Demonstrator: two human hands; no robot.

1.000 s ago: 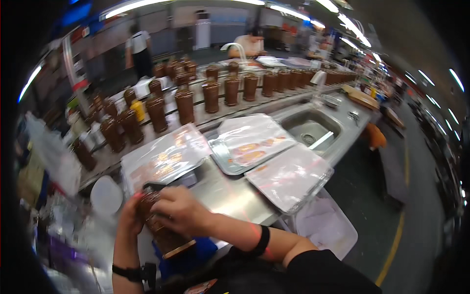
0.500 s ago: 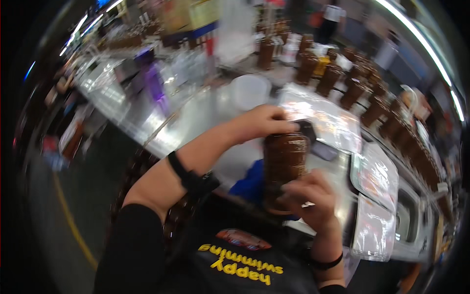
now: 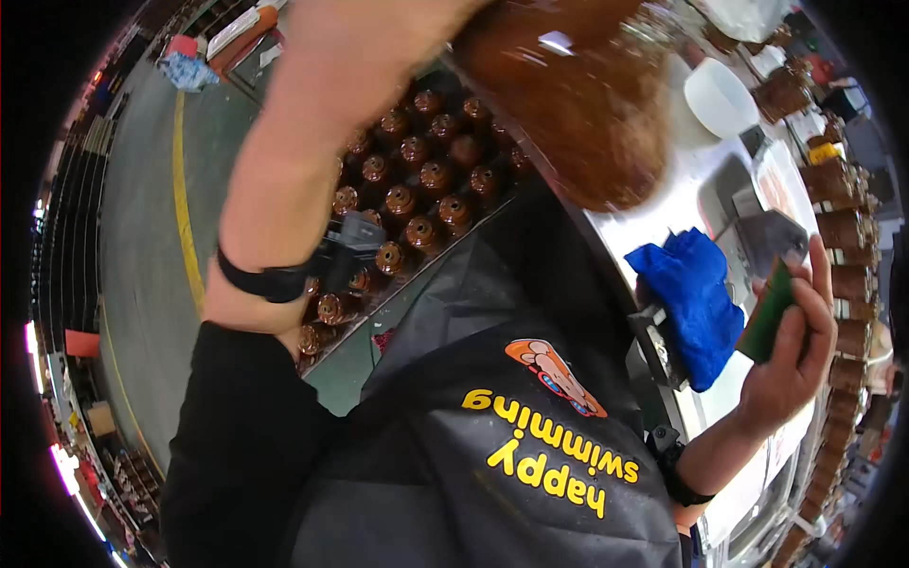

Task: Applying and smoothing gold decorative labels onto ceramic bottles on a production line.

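A shiny brown glazed jar (image 3: 587,95) is raised large and close at the top, smeared by motion. My left hand (image 3: 379,47) reaches up to its left side and bears it; the fingers run out past the upper edge. At the right, above the metal worktop, my right hand (image 3: 795,331) pinches a flat green scouring pad (image 3: 769,317) between thumb and fingers. A crumpled blue cloth (image 3: 696,303) lies on the worktop edge just left of that hand. Beyond the hand sits a dark grey block-shaped thing (image 3: 772,237).
Below the jar, several brown glazed pots (image 3: 434,175) stand in rows on a low rack. A white round tub (image 3: 720,97) is at the worktop's far side. More brown jars (image 3: 843,232) line the right. A yellow line (image 3: 183,208) crosses the green floor.
The jar has gone from upright on the worktop to raised near the top of the view, with my left hand. My right hand has moved right, away from it. The view has turned.
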